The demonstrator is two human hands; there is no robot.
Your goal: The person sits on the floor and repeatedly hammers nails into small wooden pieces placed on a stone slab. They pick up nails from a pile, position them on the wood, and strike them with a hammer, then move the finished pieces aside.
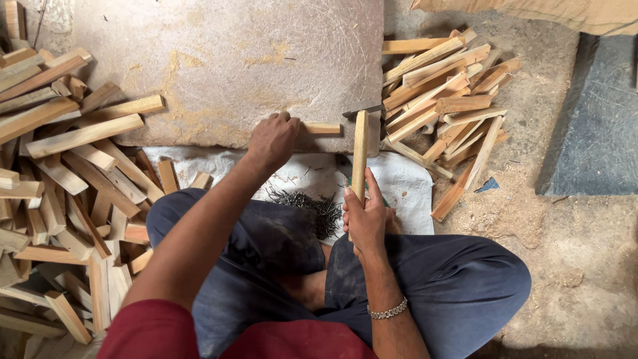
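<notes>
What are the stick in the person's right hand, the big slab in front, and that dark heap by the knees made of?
Stick: bare, unpainted wood by its pale grain. Slab: apparently stone, rough, scratched and stained yellowish. Dark heap: thin grey slivers, probably metal nails, too small to be sure.

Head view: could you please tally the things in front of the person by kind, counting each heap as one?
Heaps of wooden sticks: 2
Hammer, in the right hand: 1
Wooden block, held by the left hand: 1
Pile of nails: 1
Stone slab: 1
Total: 6
</notes>
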